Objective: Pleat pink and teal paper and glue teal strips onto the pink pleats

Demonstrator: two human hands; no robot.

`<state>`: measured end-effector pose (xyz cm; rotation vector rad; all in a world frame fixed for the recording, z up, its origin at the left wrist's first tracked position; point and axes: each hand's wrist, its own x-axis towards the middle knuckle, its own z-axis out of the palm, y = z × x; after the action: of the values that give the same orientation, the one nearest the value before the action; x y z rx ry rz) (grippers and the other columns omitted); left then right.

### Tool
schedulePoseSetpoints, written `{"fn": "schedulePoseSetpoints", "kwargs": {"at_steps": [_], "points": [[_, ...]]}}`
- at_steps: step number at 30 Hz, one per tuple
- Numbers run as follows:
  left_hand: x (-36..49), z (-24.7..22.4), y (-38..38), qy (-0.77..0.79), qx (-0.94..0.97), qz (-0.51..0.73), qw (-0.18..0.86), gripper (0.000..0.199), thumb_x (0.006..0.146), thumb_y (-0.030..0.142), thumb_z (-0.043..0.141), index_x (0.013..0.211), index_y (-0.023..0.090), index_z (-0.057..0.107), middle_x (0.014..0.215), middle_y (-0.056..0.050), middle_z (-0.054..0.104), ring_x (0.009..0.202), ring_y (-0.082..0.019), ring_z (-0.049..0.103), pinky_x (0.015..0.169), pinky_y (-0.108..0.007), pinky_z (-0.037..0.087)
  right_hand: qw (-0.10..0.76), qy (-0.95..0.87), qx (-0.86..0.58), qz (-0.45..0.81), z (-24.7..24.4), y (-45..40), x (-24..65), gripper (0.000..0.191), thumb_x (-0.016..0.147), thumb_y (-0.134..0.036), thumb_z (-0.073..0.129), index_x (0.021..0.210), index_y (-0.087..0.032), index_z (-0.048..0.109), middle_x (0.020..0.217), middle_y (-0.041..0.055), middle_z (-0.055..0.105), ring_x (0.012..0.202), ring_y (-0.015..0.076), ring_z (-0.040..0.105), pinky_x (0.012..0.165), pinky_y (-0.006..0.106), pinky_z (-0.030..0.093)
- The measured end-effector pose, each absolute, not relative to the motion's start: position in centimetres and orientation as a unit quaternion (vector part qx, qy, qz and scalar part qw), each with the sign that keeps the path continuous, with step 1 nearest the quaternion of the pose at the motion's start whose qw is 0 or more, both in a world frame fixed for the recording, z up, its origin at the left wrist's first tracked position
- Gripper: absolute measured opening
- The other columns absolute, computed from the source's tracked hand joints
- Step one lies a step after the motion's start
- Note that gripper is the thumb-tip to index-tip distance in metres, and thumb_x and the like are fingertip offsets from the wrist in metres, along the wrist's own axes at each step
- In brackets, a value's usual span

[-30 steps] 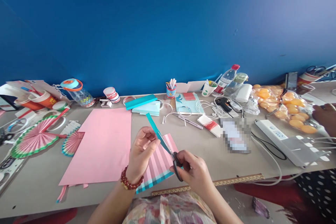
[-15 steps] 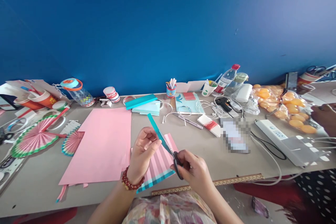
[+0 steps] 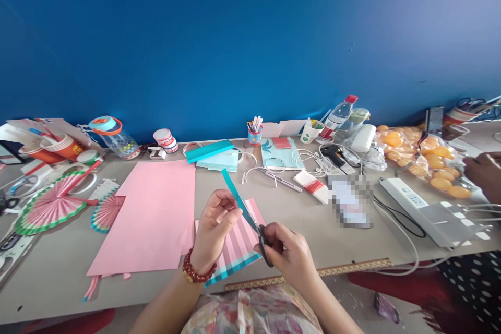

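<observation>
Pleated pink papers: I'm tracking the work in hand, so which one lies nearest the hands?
The teal-edged pleated sheet, by the left hand and scissors. The green-edged fan and smaller blue-edged fan lie far to the left.

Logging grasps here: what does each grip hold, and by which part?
Left grip: the teal paper strip, near its middle. Right grip: the scissors, by their black handles.
</observation>
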<state>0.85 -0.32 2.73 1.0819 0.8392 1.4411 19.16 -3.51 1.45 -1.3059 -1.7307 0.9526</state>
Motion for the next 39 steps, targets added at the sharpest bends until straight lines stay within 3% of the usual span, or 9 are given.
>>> {"fn": "schedulePoseSetpoints", "kwargs": {"at_steps": [20, 27, 30, 33, 36, 39], "points": [[1.1, 2.6, -0.2, 0.36, 0.451, 0.601, 0.553, 0.017, 0.085, 0.026, 0.069, 0.1, 0.022, 0.061, 0.093, -0.001, 0.058, 0.086, -0.014, 0.053, 0.079, -0.025, 0.043, 0.385, -0.674, -0.511, 0.37, 1.4, -3.6, 19.0, 0.029, 0.08, -0.036, 0.068, 0.068, -0.022, 0.046, 0.053, -0.0078, 0.041, 0.045, 0.0081, 0.034, 0.045, 0.019, 0.028], [1.2, 2.4, -0.3, 0.353, 0.448, 0.599, 0.562, 0.017, 0.086, 0.026, 0.069, 0.101, 0.023, 0.061, 0.094, -0.002, 0.059, 0.086, -0.014, 0.053, 0.08, -0.027, 0.043, 0.407, -0.674, -0.546, 0.285, 1.6, -2.7, 20.2, 0.031, 0.083, -0.043, 0.064, 0.067, -0.022, 0.047, 0.052, -0.0067, 0.042, 0.046, 0.0094, 0.036, 0.046, 0.02, 0.032], [0.7, 2.4, -0.3, 0.359, 0.451, 0.606, 0.548, 0.017, 0.086, 0.027, 0.068, 0.1, 0.022, 0.062, 0.093, -0.002, 0.059, 0.086, -0.015, 0.053, 0.08, -0.027, 0.043, 0.346, -0.67, -0.607, 0.251, 0.6, -1.4, 22.8, 0.024, 0.087, -0.044, 0.056, 0.075, -0.022, 0.054, 0.055, -0.004, 0.053, 0.047, 0.0115, 0.044, 0.047, 0.022, 0.034], [0.0, 2.4, -0.1, 0.358, 0.454, 0.606, 0.546, 0.015, 0.087, 0.028, 0.066, 0.101, 0.022, 0.062, 0.093, -0.004, 0.059, 0.088, -0.016, 0.053, 0.08, -0.029, 0.043, 0.212, -0.667, -0.695, 0.162, -1.2, 0.1, 26.1, 0.025, 0.087, -0.047, 0.055, 0.077, -0.023, 0.054, 0.068, 0.0004, 0.065, 0.057, 0.016, 0.057, 0.049, 0.024, 0.033], [-0.7, 2.5, 0.2, 0.347, 0.456, 0.599, 0.56, 0.016, 0.089, 0.028, 0.063, 0.104, 0.023, 0.062, 0.093, -0.004, 0.057, 0.089, -0.017, 0.053, 0.078, -0.029, 0.043, 0.065, -0.655, -0.746, 0.098, -2.9, 1.1, 28.7, 0.022, 0.089, -0.042, 0.053, 0.078, -0.023, 0.053, 0.071, 0.0033, 0.069, 0.064, 0.0202, 0.064, 0.052, 0.026, 0.032], [-1.3, 2.7, 0.4, 0.346, 0.463, 0.587, 0.567, 0.015, 0.09, 0.028, 0.062, 0.105, 0.023, 0.062, 0.095, -0.004, 0.058, 0.09, -0.017, 0.052, 0.079, -0.029, 0.043, -0.026, -0.658, -0.75, 0.069, -3.4, 1.6, 29.8, 0.018, 0.091, -0.038, 0.053, 0.087, -0.02, 0.054, 0.072, 0.0056, 0.07, 0.068, 0.0219, 0.068, 0.054, 0.027, 0.032]]}}
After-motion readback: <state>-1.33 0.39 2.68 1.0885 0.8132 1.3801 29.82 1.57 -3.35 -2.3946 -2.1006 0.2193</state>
